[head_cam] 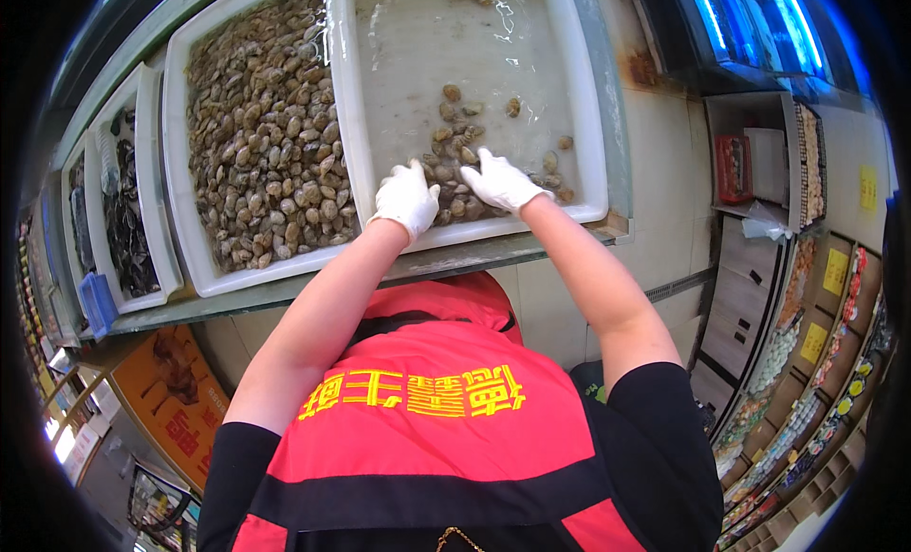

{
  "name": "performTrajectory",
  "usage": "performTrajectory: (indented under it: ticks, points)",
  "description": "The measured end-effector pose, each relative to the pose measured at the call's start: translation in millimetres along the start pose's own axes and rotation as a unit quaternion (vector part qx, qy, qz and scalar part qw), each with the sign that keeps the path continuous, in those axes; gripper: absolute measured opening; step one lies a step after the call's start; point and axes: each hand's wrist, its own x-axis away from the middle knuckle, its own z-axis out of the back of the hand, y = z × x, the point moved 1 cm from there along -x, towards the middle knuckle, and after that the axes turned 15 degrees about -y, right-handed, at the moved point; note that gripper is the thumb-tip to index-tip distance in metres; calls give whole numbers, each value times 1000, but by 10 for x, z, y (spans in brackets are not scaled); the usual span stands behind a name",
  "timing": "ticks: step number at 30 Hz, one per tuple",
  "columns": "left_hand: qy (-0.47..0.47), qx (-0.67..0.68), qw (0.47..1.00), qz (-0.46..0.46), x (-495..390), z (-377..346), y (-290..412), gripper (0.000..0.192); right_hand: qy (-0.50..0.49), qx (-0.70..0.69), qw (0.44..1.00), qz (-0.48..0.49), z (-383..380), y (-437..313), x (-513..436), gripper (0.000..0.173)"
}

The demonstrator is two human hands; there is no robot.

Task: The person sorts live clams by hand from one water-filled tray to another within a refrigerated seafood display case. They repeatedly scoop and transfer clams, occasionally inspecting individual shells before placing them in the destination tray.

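Note:
My left hand, in a white glove, is palm down at the left edge of a small heap of clams. Opposite it, my right hand in a matching glove reaches over the heap's right side. Thumb and forefinger are spread on each hand, and no clam shows in either grasp; the undersides of both hands are hidden. The heap lies in shallow water near the front wall of a white plastic tray. A few loose clams lie to the right of my right hand.
A second white tray full of clams adjoins on the left. Beyond it, another tray holds dark shellfish, with a blue plastic basket at its front corner. The counter's front edge runs below my forearms. Stocked shelves stand right.

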Motion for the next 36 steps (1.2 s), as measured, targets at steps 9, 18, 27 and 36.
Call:
performTrajectory:
  ticks: [9,18,27,36]
  points:
    - [0,507,859,-70,-360,-222,-251,57,62,-487,868,74,-627,-430,-483,54]
    - [82,745,647,-141,407,502,-284,34,238,-381,858,249,-487,-1262,-2,28]
    - [174,698,694,17,871,598,-2346,50,114,-104,942,298,26,-2044,-219,54]
    - [330,214,917,-68,471,1066,-1433,49,30,180,972,149,625,-434,-560,45]
